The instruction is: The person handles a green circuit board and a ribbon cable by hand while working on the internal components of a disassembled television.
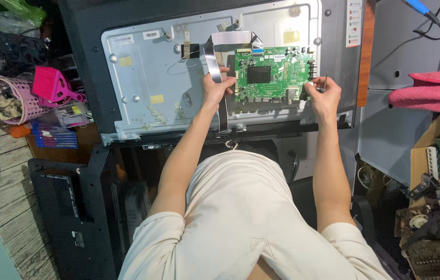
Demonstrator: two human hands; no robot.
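The green circuit board is lying against the upper right corner of the television's metal back panel, back cover already off. The left hand is gripping the board's left edge, fingers curled beside the grey flat ribbon cable, which is hanging loose down toward the panel's lower edge. The right hand is pinching the board's right edge and appears to be holding a thin dark tool; its kind cannot be told. Judgement: board is being handled mid-job; whether it is screwed down cannot be told. A pink brush is sitting off the panel's left edge.
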